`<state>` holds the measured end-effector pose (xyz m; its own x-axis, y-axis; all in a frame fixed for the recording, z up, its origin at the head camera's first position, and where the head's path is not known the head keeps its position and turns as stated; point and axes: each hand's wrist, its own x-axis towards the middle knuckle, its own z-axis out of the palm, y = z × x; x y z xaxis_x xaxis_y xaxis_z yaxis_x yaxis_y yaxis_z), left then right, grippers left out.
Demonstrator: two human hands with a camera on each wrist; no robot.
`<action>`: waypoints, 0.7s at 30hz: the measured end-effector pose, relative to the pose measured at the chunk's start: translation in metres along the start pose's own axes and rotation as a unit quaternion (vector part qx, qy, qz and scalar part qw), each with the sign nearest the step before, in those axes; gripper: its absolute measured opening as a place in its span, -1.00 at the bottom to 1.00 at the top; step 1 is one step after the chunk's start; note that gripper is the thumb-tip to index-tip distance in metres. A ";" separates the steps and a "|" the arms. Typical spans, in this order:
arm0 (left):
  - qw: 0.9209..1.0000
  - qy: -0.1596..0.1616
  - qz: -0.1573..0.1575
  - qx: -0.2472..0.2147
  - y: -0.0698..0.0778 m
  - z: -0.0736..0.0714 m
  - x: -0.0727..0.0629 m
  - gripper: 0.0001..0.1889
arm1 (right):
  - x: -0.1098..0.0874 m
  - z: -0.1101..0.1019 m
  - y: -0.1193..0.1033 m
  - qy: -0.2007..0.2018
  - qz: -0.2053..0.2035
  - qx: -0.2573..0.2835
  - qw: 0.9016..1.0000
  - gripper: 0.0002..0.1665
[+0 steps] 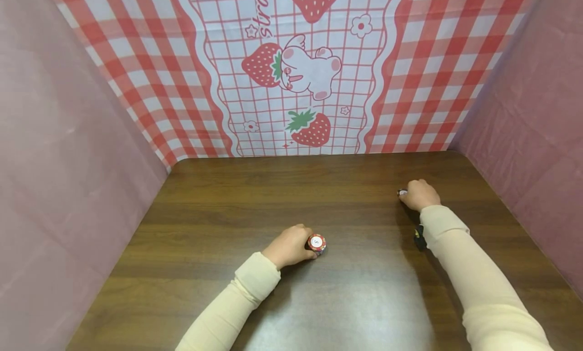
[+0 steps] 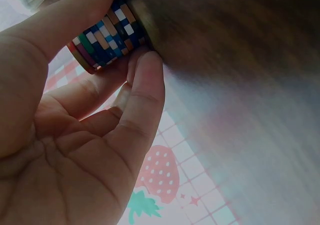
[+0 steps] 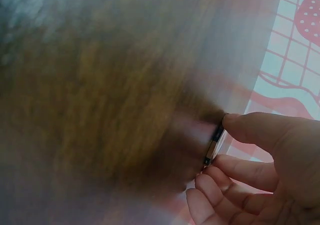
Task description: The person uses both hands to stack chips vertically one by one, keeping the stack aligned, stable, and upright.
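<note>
A short stack of poker chips (image 1: 316, 243) stands on the wooden table, its top chip red with a white centre. My left hand (image 1: 291, 246) grips the stack from its left side, thumb on the near side and fingers on the far side. In the left wrist view, the stack's edge (image 2: 111, 34) shows mostly blue chips with white and tan blocks, plus green and red ones at the top end. Far to the right, my right hand (image 1: 421, 195) pinches a dark poker chip (image 1: 402, 192). Its black and tan rim (image 3: 213, 146) shows between thumb and fingers, close to the tabletop.
The brown wooden table (image 1: 218, 209) meets a red-and-white checked cloth (image 1: 423, 78) with strawberry prints at the back. Pink fabric walls (image 1: 68, 164) stand at both sides. A dark object with a yellow mark (image 1: 419, 237) is beside the right cuff.
</note>
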<state>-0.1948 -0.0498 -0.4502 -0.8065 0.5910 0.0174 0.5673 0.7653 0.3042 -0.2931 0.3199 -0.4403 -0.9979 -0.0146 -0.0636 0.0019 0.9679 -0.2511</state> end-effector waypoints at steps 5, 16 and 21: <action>1.000 0.000 0.000 0.000 0.000 0.002 0.000 -0.65 | 0.000 0.001 0.002 0.000 -0.002 0.004 1.000 -0.58; 1.000 0.002 0.002 0.000 -0.001 0.003 0.000 -0.65 | -0.008 -0.005 -0.013 0.004 -0.022 0.015 1.000 -0.61; 1.000 0.001 0.001 0.004 -0.002 0.005 0.000 -0.65 | -0.014 -0.010 -0.029 0.030 -0.054 0.011 0.998 -0.63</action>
<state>-0.1953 -0.0498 -0.4555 -0.8054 0.5925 0.0195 0.5705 0.7657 0.2970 -0.2797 0.2951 -0.4221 -0.9945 -0.1023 0.0227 -0.1046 0.9556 -0.2754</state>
